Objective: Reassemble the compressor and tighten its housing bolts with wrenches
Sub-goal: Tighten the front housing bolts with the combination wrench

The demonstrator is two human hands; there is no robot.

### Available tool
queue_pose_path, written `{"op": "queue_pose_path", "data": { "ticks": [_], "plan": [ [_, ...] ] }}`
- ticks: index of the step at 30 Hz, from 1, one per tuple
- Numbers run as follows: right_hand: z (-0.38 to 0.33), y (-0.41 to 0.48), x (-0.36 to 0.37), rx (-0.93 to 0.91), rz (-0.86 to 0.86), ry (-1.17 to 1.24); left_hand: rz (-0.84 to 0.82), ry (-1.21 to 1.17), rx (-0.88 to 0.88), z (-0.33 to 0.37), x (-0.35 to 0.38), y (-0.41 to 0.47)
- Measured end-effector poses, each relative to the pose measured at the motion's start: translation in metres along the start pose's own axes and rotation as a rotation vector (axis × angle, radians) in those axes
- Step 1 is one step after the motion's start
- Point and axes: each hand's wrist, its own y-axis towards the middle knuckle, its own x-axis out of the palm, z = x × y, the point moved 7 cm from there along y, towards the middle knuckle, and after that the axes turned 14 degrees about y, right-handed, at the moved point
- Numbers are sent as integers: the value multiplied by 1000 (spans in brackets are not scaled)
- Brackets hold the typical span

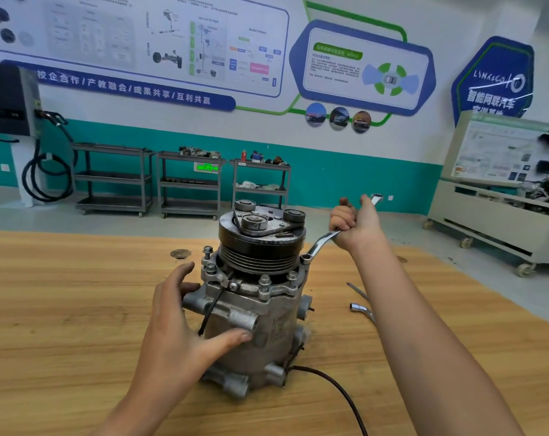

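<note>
The compressor (254, 297) stands upright on its end near the middle of the wooden workbench (62, 309), its black pulley and clutch plate (262, 228) on top and the grey cast housing below. Several housing bolts (264, 281) stick up from the flange ring just under the pulley grooves; one at the left rear (207, 250) stands taller than the others. A black cable (336, 385) runs from the base of the housing toward the near edge of the bench.

The left hand (179, 313) is spread against the left side of the housing, fingers reaching around behind a cast port and the thumb pressed across the front of the body. The hand is not closed around anything; it rests flat on the metal.

The right hand (353, 223) is up and to the right of the pulley, fist wrapped tightly around the shank of a chrome ring wrench (322, 242). The wrench slopes down and to the left from the fist, and its ring end (306, 258) sits at the right edge of the flange, on or just at a bolt there; the exact seating cannot be told. The other end of the wrench pokes out above the fist.

Behind the right forearm, a second chrome wrench (361, 309) lies on the bench, well clear of the compressor. Grey tool carts (113, 177) line the far wall.
</note>
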Motion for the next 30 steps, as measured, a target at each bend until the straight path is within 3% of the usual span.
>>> {"op": "queue_pose_path", "data": {
  "ticks": [8,11,25,30],
  "plan": [
    [14,24,-7,200,-58,-3,-4,-8,-27,-1,2,1],
    [13,23,-20,196,-27,43,-2,-16,-32,0,2,0],
    [-20,-29,-33,-409,170,57,40,39,-28,4,-1,-3],
    [-18,-89,-34,-740,92,-3,58,91,-35,6,-1,-6]
  ]
}}
